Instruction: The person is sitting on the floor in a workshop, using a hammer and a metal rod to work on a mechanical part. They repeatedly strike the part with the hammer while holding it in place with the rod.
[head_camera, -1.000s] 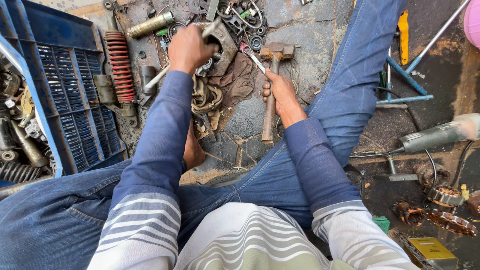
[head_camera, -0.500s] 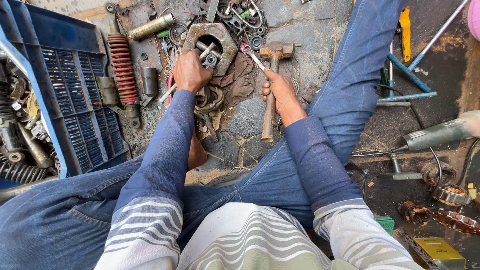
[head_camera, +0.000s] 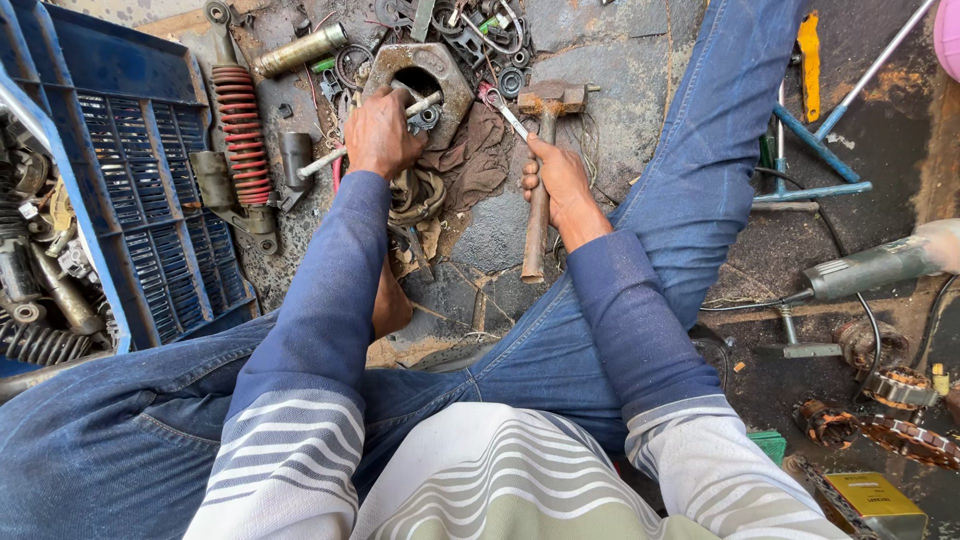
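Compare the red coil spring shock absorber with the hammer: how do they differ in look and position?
The shock absorber has a red ribbed coil around its body; the hammer has a plain wooden handle and a rusty metal head. The shock absorber lies untouched beside the blue crate, left of the left hand; the hammer lies under the right hand, which holds a thin tool over it. Both lie lengthwise on the dirty floor, pointing away from the person.

Blue crate (head_camera: 150, 200) cut off at left edge.

The oily stone floor (head_camera: 610, 60) carries a hammer (head_camera: 540, 180), red coil spring (head_camera: 240, 125), brown rag (head_camera: 480, 150) and blue crate (head_camera: 150, 200).
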